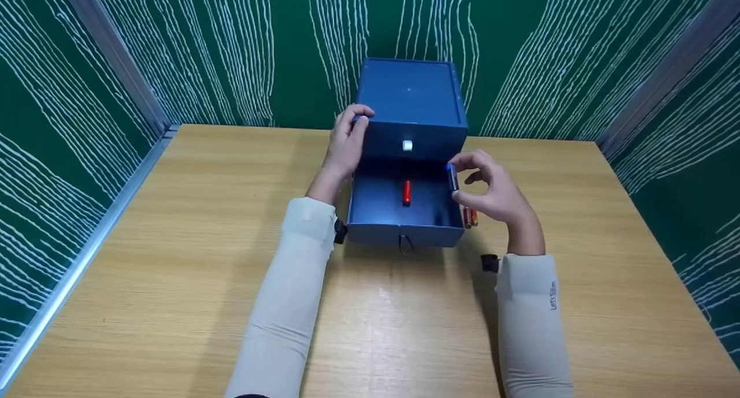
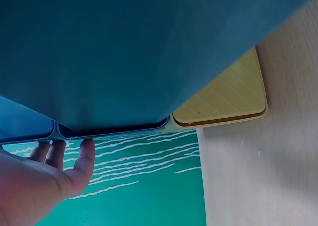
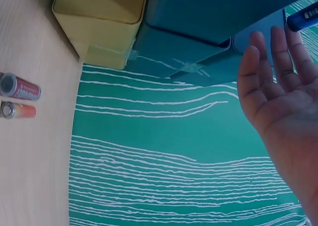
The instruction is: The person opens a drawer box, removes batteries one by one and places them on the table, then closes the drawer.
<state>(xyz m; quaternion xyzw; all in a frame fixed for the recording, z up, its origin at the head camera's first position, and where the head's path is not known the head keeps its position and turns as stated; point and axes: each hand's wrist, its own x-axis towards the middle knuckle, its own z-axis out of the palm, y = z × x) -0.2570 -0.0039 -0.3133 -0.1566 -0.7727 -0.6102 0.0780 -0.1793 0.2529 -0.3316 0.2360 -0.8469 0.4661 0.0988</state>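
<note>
In the head view, my right hand [image 1: 491, 190] pinches a blue battery [image 1: 452, 177] between thumb and fingers, over the right wall of a pulled-out blue drawer [image 1: 378, 236]. The right wrist view shows one end of this blue battery [image 3: 302, 19] by the fingertips. A red battery [image 1: 407, 192] lies inside the drawer. My left hand [image 1: 346, 146] touches the left side of the blue cabinet [image 1: 413, 91], with its fingertips at the upper front corner. Those fingers [image 2: 82, 166] meet the cabinet's edge in the left wrist view.
Two batteries, one dark red [image 3: 22, 87] and one orange [image 3: 22, 111], lie on the table right of the drawer. A yellow bottom tier [image 2: 226, 94] sits under the blue ones. The closed top drawer has a white knob [image 1: 407, 146]. Green walls [image 1: 231, 51] surround the table.
</note>
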